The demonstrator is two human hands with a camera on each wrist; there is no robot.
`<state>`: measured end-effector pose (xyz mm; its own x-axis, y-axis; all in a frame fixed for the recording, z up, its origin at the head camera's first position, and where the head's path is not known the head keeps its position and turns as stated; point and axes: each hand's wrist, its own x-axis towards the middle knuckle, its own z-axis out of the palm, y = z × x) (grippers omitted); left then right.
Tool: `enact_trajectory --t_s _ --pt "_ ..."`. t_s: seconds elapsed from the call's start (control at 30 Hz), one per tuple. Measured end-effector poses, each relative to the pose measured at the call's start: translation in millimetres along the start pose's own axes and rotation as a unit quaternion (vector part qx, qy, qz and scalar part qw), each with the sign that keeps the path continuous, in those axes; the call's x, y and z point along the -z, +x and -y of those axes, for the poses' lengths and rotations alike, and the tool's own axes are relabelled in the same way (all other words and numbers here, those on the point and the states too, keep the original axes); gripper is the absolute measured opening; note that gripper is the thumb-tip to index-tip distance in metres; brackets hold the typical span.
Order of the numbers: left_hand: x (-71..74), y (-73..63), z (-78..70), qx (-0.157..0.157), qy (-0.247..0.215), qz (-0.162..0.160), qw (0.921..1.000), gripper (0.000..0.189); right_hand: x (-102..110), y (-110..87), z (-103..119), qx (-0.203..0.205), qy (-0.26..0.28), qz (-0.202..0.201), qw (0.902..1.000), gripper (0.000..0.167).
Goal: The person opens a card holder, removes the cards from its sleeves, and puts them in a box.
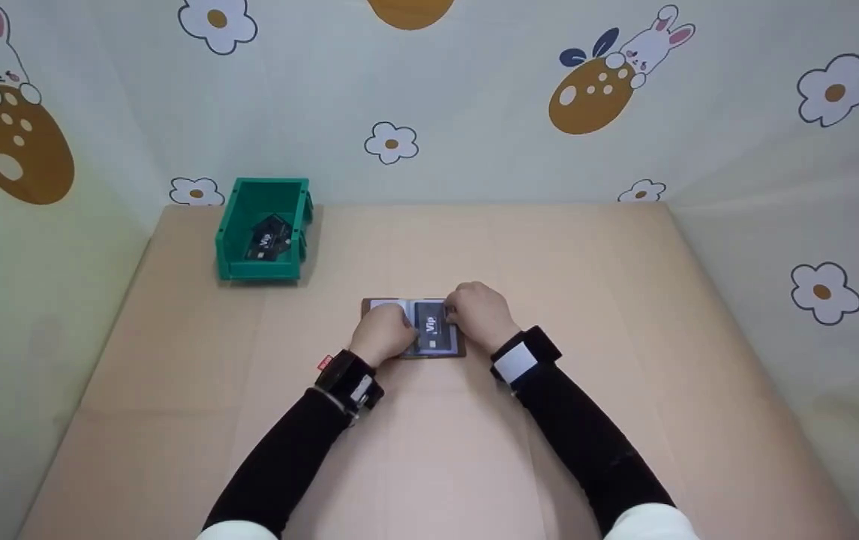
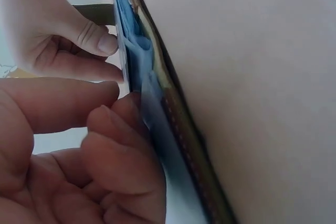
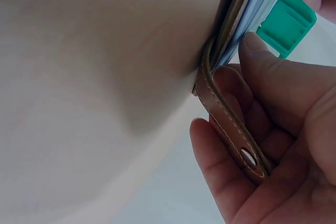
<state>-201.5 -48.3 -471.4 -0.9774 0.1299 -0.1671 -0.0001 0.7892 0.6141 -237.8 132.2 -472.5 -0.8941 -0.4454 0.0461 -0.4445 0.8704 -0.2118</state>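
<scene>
- White fabric (image 1: 489,112), printed with rabbits, brown fruit and flowers, hangs behind and at both sides.
- Tan table surface (image 1: 549,255) spreads beneath the work.
- Black arm sleeves (image 1: 279,450) cover both forearms, pale cuffs showing at the lower edge.
- Green plastic bin (image 1: 262,271) stands upright at the table's far left, open-topped, well apart from the hands.
- Brown-covered card holder (image 1: 461,345) lies open near the middle of the table, between the two hands, its clear bluish pockets (image 2: 139,56) showing.
- Left hand (image 1: 382,334) covers much of its left page; thumb and forefinger pinch the edge of the pockets, the other fingers curled. Whether they also grip the card there, I cannot tell.
- Right hand (image 1: 483,315) grips the holder's right edge, thumb against the pages, fingers bent around the cover and strap.
- Dark "Vip" card (image 1: 431,326) lies on the right page; similar dark cards (image 1: 268,238) lie overlapping in the bin.
- Brown stitched strap (image 3: 227,109) juts from the cover into the right hand.
- Metal snap (image 3: 248,157) sits near its end.
</scene>
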Motion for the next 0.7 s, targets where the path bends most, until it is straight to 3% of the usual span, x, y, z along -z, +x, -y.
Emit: enact_trajectory --t_s 0.4,0.7 --pt "-5.8 1.3 0.9 0.022 0.015 -0.018 0.9995 0.038 -1.3 0.1 0.5 -0.003 -0.003 -0.005 1.0000 0.017" --pt "-6.2 2.1 0.1 0.028 0.034 -0.012 0.9990 0.032 -1.4 0.9 0.6 -0.007 0.002 -0.004 1.0000 0.015"
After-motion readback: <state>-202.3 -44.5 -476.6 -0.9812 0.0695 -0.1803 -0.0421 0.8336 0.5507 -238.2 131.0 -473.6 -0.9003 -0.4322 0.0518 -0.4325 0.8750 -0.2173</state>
